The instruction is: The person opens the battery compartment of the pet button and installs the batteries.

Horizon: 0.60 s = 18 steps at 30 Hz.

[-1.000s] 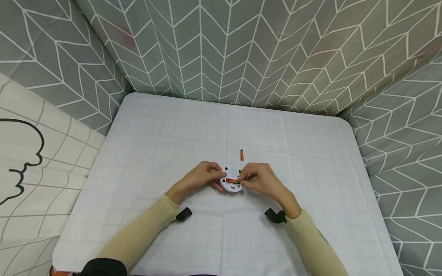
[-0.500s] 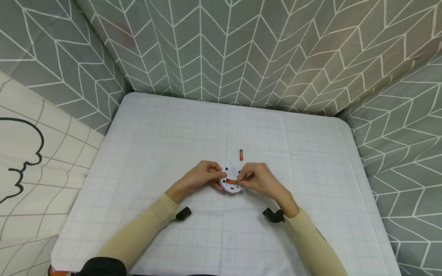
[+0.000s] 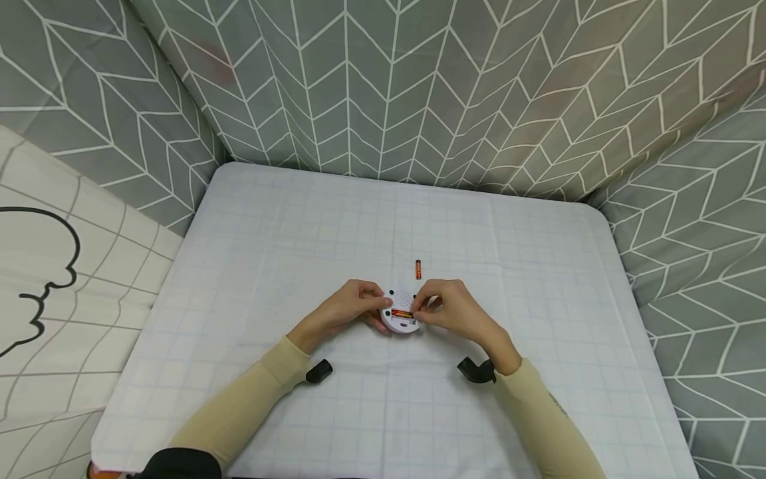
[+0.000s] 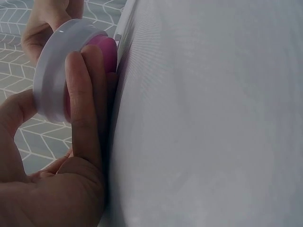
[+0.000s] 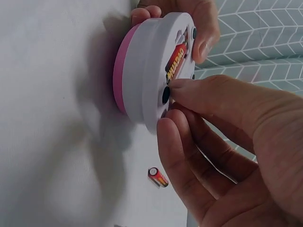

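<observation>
Since the earlier frame hardly anything has moved, so the work at the battery (image 3: pixel 401 314) seems to stay at the same step. It lies in the device (image 3: pixel 402 299), around mid-table. The left hand (image 3: pixel 349 307) grips the device's left side. The right hand (image 3: pixel 453 310) touches the battery's right end; whether it pinches, I cannot tell. A second battery (image 3: pixel 418 269) lies farther away.
</observation>
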Tool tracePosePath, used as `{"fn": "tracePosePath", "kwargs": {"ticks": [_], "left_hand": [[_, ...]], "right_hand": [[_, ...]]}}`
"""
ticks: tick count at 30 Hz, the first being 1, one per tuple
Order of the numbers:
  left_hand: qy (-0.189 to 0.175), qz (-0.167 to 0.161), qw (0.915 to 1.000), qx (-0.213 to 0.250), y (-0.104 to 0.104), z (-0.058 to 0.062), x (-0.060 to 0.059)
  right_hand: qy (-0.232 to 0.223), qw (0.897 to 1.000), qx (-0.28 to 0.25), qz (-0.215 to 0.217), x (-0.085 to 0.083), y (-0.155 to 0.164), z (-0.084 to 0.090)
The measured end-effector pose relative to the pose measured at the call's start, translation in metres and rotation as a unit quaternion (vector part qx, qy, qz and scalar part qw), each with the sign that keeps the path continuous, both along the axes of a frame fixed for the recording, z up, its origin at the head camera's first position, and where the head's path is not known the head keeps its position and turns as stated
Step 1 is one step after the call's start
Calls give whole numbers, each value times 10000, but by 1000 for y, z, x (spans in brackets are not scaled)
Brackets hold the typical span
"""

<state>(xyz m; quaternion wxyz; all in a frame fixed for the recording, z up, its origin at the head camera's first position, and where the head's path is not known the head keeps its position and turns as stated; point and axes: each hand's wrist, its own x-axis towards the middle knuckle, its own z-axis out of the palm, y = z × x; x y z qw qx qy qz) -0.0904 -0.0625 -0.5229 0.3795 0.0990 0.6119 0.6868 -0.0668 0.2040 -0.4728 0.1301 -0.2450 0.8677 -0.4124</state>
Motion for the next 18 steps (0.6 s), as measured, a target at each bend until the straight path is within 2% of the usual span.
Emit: {"fn": "tracePosePath", "kwargs": {"ticks": [7,12,18], "left_hand": [[35,0,10000,13,1,-1,0],[52,15,10000,30,0,0,0],[17,-13,10000,54,0,1,1]], "right_hand": [[280,9991,132,-275,-3,7,4],[566,9956,385,-637,-14,13,5],[595,9911,639,-1008,-27,15,2]]}}
